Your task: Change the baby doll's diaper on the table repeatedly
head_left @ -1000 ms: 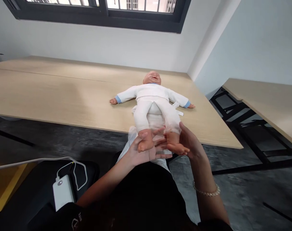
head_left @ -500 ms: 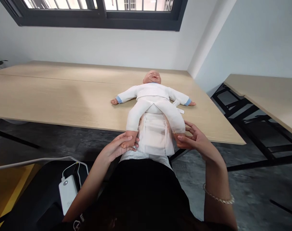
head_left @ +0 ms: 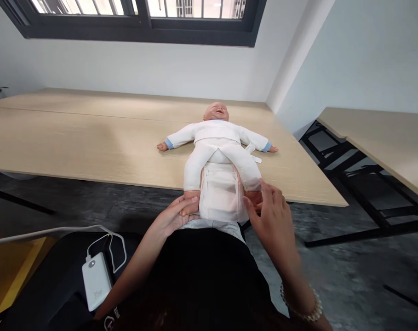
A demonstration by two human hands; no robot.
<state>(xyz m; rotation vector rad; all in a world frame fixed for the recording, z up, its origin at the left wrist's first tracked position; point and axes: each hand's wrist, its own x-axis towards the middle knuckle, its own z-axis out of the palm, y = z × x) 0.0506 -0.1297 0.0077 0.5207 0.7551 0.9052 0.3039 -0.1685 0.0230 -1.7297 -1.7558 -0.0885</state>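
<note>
A baby doll [head_left: 217, 131] in a white outfit with blue cuffs lies on its back, head toward the wall. Its bent legs reach past the table's front edge. Between the legs an unfolded white diaper [head_left: 220, 193] hangs down over that edge, its lower end close to my lap. My left hand [head_left: 172, 216] is wrapped around the doll's foot [head_left: 189, 207] on the left side. By the other foot [head_left: 253, 197], partly hidden, my right hand [head_left: 271, 216] has its thumb and fingers apart, the thumb near the diaper's side edge.
The doll lies on a light wooden table [head_left: 101, 147] below a window. A white fastening tab [head_left: 255, 159] shows beside its hip. At lower left a white power bank [head_left: 96, 280] with a cable lies on a black seat [head_left: 57, 276]. Another table [head_left: 388, 133] stands at right.
My right hand has loosened from the doll's foot, turned back-up and shifted left toward the diaper's edge. The left hand and its foot have moved slightly inward.
</note>
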